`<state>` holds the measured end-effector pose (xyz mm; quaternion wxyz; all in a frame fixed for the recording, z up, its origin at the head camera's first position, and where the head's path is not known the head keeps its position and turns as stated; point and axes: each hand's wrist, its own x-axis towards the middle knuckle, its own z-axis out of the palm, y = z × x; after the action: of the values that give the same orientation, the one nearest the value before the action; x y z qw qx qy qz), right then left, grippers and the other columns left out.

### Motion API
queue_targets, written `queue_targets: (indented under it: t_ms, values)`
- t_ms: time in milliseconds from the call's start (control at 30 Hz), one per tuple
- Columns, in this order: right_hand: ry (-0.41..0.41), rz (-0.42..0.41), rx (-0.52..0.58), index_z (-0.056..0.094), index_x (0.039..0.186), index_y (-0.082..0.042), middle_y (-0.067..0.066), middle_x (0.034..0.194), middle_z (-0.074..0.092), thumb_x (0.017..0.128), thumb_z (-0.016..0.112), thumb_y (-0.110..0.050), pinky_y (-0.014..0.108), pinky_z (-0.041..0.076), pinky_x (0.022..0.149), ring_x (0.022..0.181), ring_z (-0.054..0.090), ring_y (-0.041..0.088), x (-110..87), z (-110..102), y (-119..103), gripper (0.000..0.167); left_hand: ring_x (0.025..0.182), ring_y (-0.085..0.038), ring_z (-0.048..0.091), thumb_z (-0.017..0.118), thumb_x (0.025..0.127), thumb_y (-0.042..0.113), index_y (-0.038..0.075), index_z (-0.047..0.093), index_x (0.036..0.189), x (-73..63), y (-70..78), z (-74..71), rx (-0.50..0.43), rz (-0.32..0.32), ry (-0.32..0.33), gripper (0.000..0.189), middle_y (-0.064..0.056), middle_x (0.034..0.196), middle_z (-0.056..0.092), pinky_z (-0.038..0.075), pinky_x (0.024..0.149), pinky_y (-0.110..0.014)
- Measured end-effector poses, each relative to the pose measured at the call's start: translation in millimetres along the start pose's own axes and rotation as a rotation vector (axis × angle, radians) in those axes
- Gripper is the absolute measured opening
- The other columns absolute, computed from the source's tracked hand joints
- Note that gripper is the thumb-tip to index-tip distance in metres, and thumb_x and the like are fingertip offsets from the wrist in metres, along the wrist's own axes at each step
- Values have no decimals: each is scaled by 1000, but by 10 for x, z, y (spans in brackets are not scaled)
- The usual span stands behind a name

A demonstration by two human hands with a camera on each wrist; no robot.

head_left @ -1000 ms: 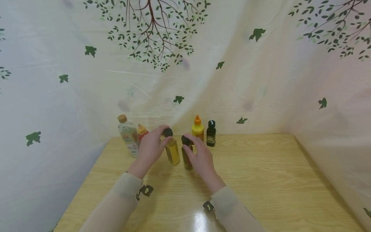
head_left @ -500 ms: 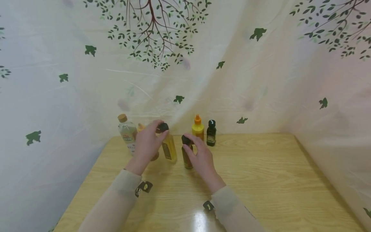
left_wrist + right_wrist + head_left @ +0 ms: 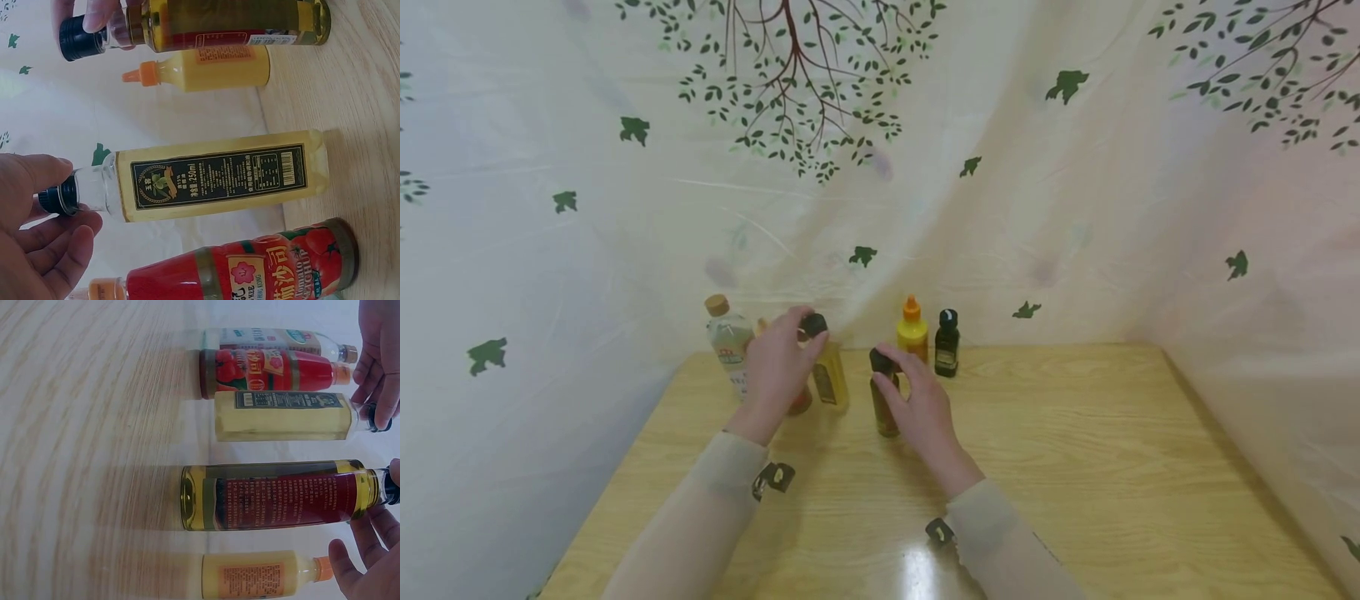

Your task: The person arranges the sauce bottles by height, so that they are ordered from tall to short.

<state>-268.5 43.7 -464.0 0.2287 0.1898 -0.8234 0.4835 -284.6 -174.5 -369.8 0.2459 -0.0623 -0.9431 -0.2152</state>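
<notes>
Two hands are working above one wooden table (image 3: 1075,442), and six bottles in total are being seen there. The left hand (image 3: 777,364) is pinching the black cap of one pale oil bottle (image 3: 831,379) between its thumb and fingers, so its grip is narrow. This bottle is standing near the middle of the group, almost upright; whether its base is touching the wood, I cannot tell. The right hand (image 3: 919,402) is also holding narrowly, with thumb and fingers around the black cap and neck of one darker oil bottle (image 3: 883,410), which is standing upright. The two oil bottles are standing apart, with a gap between them.

On the left side, one clear bottle (image 3: 727,340) with a brown cap and one red ketchup bottle (image 3: 294,262) are standing close together. In the head view, the left hand is partly hiding both of them. The ketchup is being placed between the clear bottle and the pale oil. Behind the right hand, one yellow squeeze bottle (image 3: 912,333) with an orange tip is standing, and just beside it one small dark bottle (image 3: 947,348). Two light sleeves (image 3: 1015,537) are covering the arms, and one pale cloth (image 3: 925,225) with printed leaves is hanging behind.
</notes>
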Motion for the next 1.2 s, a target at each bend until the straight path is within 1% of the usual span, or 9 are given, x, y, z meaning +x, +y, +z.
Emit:
queue_targets:
  t_ms: [133,267,533,767,967,1200]
  values:
    - [-4,8,4,65,151,-26,4,130,73,108,76,-24,55,60,93,119,69,27,2,-1,0,45,101,-34,76,79,106,29,4,66,144,9,-13,8,10,-35,-19,48,-18,124,78,62,81,-51]
    - [-7,11,2,65,151,-26,4,131,73,108,75,-25,55,60,95,120,69,26,4,-3,-2,44,100,-34,76,78,106,29,3,66,144,2,-29,13,20,-44,-27,47,-19,124,78,62,81,-51]
    - [-21,28,-2,64,152,-27,3,133,73,109,74,-26,55,59,95,120,69,26,8,-8,6,44,94,-35,76,79,105,29,2,66,142,-17,-80,42,34,-26,-6,47,-21,118,78,63,75,-51]
    - [-30,38,-3,63,152,-27,3,133,72,109,74,-27,55,59,96,121,68,25,9,-9,4,44,95,-38,78,80,105,28,2,67,142,-29,-114,75,39,-8,3,47,-22,121,78,64,77,-53]
    - [-23,32,4,64,152,-27,3,133,73,109,74,-26,56,59,95,121,69,26,5,-14,-16,44,88,-37,77,81,105,28,2,67,141,-39,-118,86,46,-3,12,47,-22,118,79,64,72,-52]
    - [-17,22,9,65,151,-26,4,131,73,108,76,-25,57,59,93,120,69,28,-4,-15,-21,44,89,-38,78,80,105,27,0,67,139,-58,-130,87,39,9,16,45,-24,118,78,65,72,-52]
